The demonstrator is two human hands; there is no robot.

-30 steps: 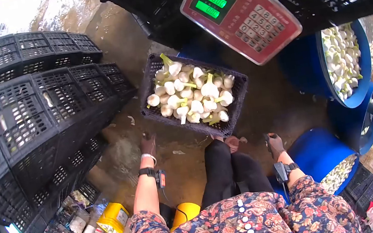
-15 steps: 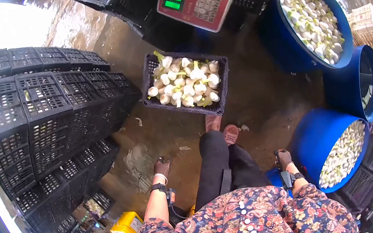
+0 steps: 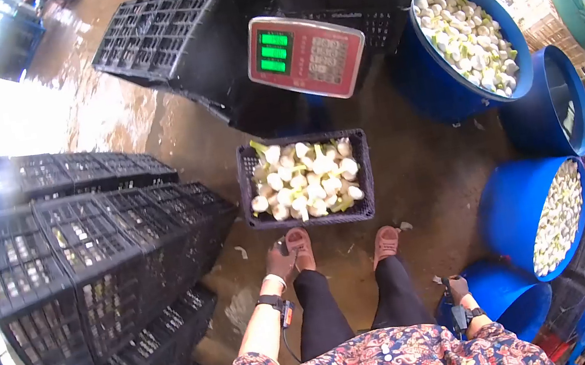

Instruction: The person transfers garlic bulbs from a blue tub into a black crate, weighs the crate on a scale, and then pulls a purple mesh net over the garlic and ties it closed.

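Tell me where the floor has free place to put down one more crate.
Bare wet floor lies between the garlic crate and the blue barrels, and upper left beside the stacked black crates. It is crowded behind the scale and on the right, where barrels stand close together.

Crate [image 3: 311, 216] of garlic [image 3: 306, 182] lies before feet, scale [image 3: 305, 55] behind it.

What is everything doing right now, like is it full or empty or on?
Black crate: filled with garlic.
Scale: on, green display lit.
Top blue barrel: full of garlic.
Middle blue barrel: looks empty.
Left hand: empty.
Right hand: holds nothing visible.
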